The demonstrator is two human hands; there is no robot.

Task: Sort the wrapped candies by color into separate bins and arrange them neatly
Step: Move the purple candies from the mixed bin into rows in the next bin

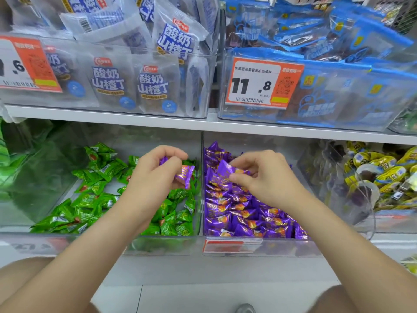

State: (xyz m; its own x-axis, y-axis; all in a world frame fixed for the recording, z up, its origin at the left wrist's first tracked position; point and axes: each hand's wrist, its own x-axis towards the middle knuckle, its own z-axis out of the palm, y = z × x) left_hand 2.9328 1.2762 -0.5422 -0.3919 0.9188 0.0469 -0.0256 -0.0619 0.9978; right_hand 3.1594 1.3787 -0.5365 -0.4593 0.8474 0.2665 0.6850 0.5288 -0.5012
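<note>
Left hand [155,175] grips stray purple candy [186,173] above green bin [196,222]. Right hand [264,177] pinches second purple candy [228,169] over purple bin [225,241]. Advice: carry left candy across divider, lay both flat, aligned with front rows.

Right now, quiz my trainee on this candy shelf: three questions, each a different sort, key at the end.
1. True or false: the left hand grips a green candy.
2. The right hand pinches its purple candy over which bin? A green bin, B purple bin, C yellow bin.
3. Fill in: the price tag on the upper right bin reads ____.
Key: 1 false, the left-hand candy is purple; 2 B; 3 11.8.
</note>
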